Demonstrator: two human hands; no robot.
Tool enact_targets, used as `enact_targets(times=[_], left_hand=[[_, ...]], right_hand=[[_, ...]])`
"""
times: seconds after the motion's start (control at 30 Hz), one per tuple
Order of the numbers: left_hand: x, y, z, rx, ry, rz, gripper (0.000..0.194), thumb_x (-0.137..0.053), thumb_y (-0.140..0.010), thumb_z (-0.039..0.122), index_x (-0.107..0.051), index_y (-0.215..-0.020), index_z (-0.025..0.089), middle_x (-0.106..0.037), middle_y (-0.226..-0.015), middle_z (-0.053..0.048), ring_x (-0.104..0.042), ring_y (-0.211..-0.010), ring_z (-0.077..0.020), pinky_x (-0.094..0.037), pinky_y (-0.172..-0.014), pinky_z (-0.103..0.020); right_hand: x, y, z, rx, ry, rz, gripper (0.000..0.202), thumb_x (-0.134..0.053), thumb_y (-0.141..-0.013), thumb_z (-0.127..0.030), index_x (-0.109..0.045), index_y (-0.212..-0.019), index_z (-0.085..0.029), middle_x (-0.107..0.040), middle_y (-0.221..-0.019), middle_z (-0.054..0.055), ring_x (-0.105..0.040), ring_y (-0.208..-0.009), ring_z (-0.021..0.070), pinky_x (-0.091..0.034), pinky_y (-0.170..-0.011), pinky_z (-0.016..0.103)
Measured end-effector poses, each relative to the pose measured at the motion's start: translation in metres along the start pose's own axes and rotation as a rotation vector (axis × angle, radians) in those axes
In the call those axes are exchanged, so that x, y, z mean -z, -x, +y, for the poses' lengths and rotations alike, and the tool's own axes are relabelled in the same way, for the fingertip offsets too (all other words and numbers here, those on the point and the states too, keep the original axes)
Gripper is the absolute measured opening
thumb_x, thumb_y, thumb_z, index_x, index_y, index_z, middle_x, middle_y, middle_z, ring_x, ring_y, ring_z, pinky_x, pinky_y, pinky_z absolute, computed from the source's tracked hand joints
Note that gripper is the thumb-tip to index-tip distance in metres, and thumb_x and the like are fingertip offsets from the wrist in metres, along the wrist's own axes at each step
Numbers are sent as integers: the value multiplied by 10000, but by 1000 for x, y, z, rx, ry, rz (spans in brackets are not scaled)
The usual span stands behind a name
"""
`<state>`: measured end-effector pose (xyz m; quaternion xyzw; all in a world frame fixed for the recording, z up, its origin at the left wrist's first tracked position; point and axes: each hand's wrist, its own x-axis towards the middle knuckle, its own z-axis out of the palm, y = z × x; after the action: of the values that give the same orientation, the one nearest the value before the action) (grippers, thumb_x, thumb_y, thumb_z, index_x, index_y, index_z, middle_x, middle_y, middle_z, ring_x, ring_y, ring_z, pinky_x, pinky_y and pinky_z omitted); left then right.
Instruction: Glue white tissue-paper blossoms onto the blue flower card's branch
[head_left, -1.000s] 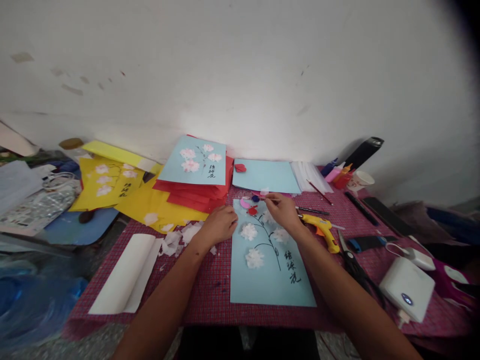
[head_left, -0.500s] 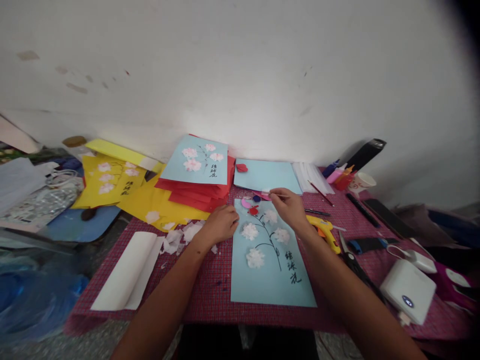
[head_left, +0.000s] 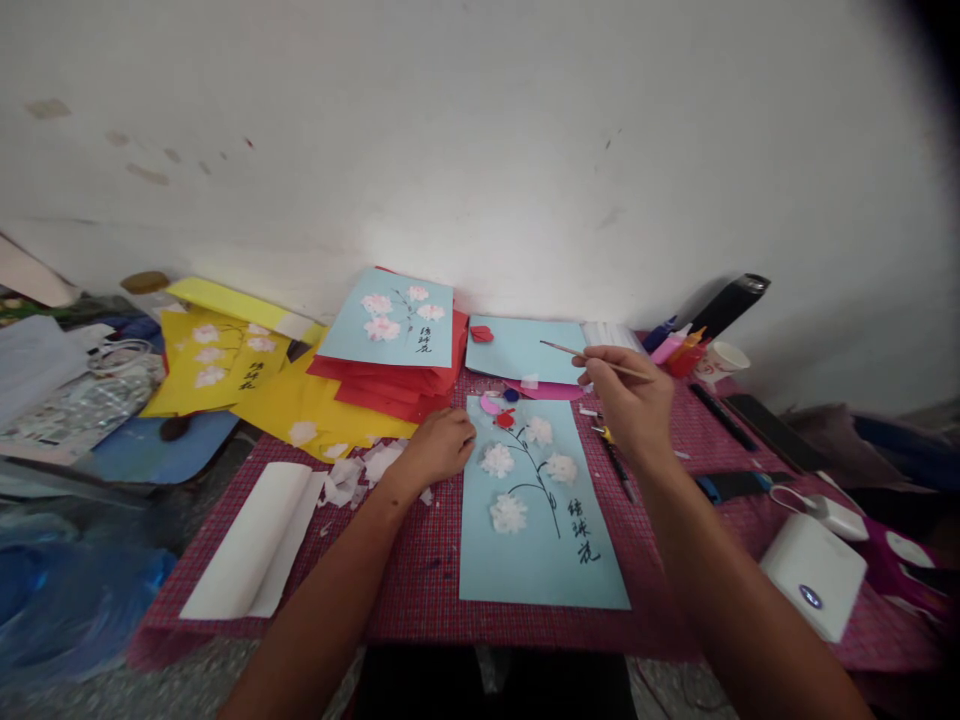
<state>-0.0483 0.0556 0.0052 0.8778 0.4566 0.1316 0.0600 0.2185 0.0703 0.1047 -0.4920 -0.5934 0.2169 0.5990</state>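
Observation:
In the head view, my right hand (head_left: pixel 630 395) is raised above the table's right side. It grips a thin paintbrush (head_left: pixel 559 347), whose dark tip points left over a plain blue sheet (head_left: pixel 525 345). My left hand (head_left: pixel 439 445) rests with curled fingers at the left edge of a nearer blue sheet (head_left: pixel 536 575); I see nothing in it. That sheet bears a painted dark branch, handwriting and several white paper flowers (head_left: pixel 509 513). Small red (head_left: pixel 505 418), pink (head_left: pixel 490 404) and dark blue (head_left: pixel 511 396) paint pots stand at its top edge.
Stacked red paper topped by a blue flower picture (head_left: pixel 375 345) stands behind my left hand. Torn white tissue (head_left: pixel 345 482), folded white paper (head_left: pixel 247 545) and yellow sheets (head_left: pixel 289 400) lie left. Paint bottles (head_left: pixel 686 350), a paper cup (head_left: pixel 724 360) and a white device (head_left: pixel 814 575) are right.
My right hand has moved up and right, lifting the brush away from the paint pots. My left hand stays in place. The yellow glue gun is now mostly hidden behind my right arm.

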Motion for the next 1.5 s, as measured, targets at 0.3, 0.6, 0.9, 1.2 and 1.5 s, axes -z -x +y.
enact_targets(times=[0.3, 0.6, 0.9, 1.2, 1.5], left_hand=[[1, -1, 1, 3, -11, -13, 196, -534, -942, 213, -710, -859, 190, -646, -970, -79, -599, -940, -229, -487, -878, -361], [1, -1, 1, 5, -24, -16, 189, -546, -954, 236, -697, -850, 192, -652, -974, -70, -607, -954, -224, -482, -886, -354], [5, -1, 4, 19, -7, -28, 198, -537, -955, 222, -701, -851, 184, -654, -969, -71, -601, -935, -221, -479, -869, -354], [2, -1, 2, 11, 4, -26, 182, -551, -954, 229, -687, -842, 186, -652, -994, -71, -609, -981, -219, -483, -926, -356], [2, 0, 2, 1, -22, -13, 194, -540, -962, 237, -682, -840, 186, -641, -965, -65, -602, -943, -218, -485, -898, -355]], right_hand=[[22, 84, 16, -80, 14, -216, 126, -660, -925, -312, -753, -958, -234, -762, -893, 45, -688, -759, 194, -547, -681, 320], [14, 128, 54, -116, 61, -358, 143, -626, -955, -328, -744, -986, -253, -761, -880, 29, -706, -780, 202, -541, -700, 308], [10, 128, 59, -28, 141, -386, 142, -612, -964, -294, -728, -1031, -248, -758, -937, 34, -708, -848, 208, -538, -746, 317], [8, 127, 60, 19, 159, -427, 150, -607, -967, -276, -735, -1042, -249, -763, -975, 35, -713, -885, 211, -543, -778, 321], [9, 127, 60, -23, 151, -369, 151, -611, -962, -308, -732, -1033, -250, -764, -958, 38, -717, -864, 216, -549, -767, 325]])
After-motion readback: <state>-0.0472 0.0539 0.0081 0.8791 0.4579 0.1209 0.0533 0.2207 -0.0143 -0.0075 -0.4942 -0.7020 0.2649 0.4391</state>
